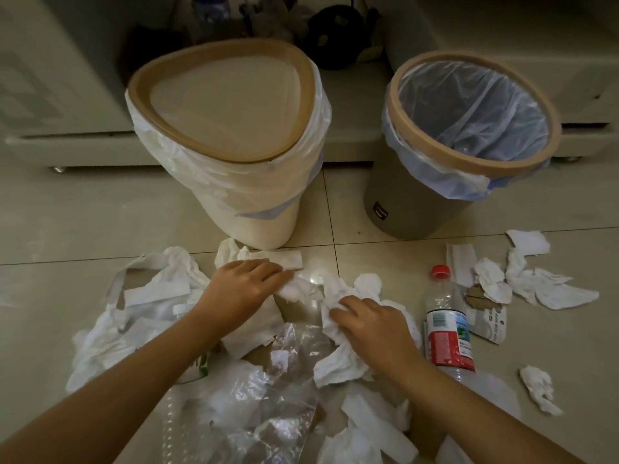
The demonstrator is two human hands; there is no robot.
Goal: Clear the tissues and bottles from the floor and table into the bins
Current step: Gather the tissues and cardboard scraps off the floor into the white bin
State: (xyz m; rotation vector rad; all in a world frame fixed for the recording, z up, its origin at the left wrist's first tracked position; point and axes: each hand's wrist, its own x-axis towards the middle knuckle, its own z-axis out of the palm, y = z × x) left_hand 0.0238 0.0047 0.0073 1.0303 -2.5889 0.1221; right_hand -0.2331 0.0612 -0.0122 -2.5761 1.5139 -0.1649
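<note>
Dim tiled floor [368, 209], pale cabinets [50, 95]

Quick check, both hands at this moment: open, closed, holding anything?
Left hand: closed on a crumpled tissue, just above the floor pile.
Right hand: fingers curled into another white tissue wad; a firm grip cannot be told.

crumpled white tissues [549, 286] lie scattered over the floor in front of two lined bins: a cream bin [231, 135] with its lid shut and a grey bin [469, 145], open. a red-capped, red-labelled clear bottle [447, 326] lies among them.
</note>
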